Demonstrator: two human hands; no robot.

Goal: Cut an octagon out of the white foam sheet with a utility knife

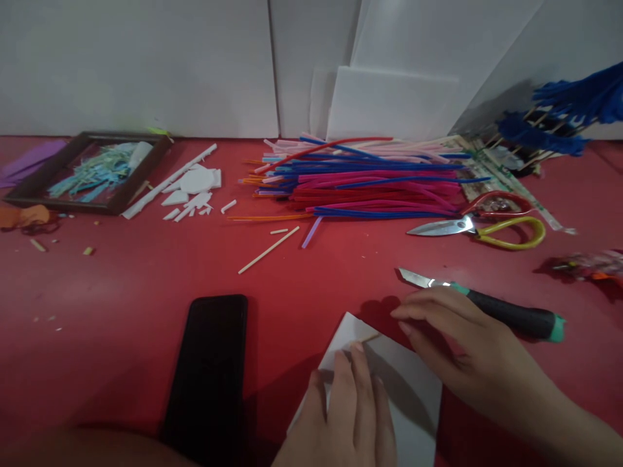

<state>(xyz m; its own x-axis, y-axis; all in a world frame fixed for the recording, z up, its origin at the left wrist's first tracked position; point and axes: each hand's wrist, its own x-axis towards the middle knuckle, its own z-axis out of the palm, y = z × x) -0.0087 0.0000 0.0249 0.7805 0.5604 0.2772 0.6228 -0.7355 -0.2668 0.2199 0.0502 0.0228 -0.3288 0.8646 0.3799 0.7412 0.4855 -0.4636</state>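
My left hand (348, 408) lies on a white foam board sheet (413, 402) at the bottom middle, its fingers stretched out and slightly apart. A short thin wooden stick (370, 338) pokes out from under its fingertips, on the sheet near the top corner. My right hand (467, 344) is over the sheet's right edge, fingers loosely bent and the thumb a little apart from them; nothing shows between them. Just behind it a utility knife (511, 314) with a black and green handle rests on the red table (121, 272), blade out to the left.
A black phone (207, 376) lies to the left of the sheet. Scissors (481, 227) and a pile of coloured pipe cleaners (370, 175) lie farther back. A wooden stick (267, 250), white scraps (195, 185) and a brown frame (117, 194) are leftward. Blue paper umbrellas (579, 104) stand at right.
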